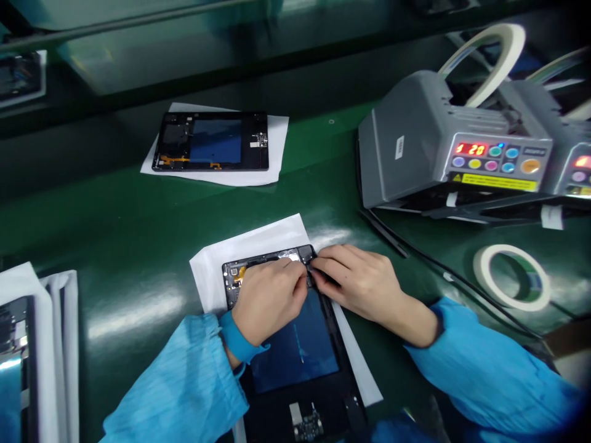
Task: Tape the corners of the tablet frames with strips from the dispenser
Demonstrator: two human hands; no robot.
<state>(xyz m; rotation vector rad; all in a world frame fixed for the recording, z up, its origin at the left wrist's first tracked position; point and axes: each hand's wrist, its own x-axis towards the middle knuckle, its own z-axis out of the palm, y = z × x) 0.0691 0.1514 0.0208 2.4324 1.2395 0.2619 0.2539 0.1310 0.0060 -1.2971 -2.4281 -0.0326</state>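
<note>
An opened tablet with a blue battery area lies on a white paper sheet, slightly turned on the green bench. My left hand rests over its upper part, thumb and fingers pinched together near the top right corner. My right hand reaches in from the right, its fingertips pinched at that same corner edge. Whatever small piece is between the fingertips is hidden. A blue wrist band circles my left wrist. Small circuit parts show at the tablet's lower end.
A second opened tablet lies on paper farther back. Grey tape dispensers with lit displays stand at the right, a cable running before them. A tape roll lies nearby. Another tablet sits on padded sheets at the left edge.
</note>
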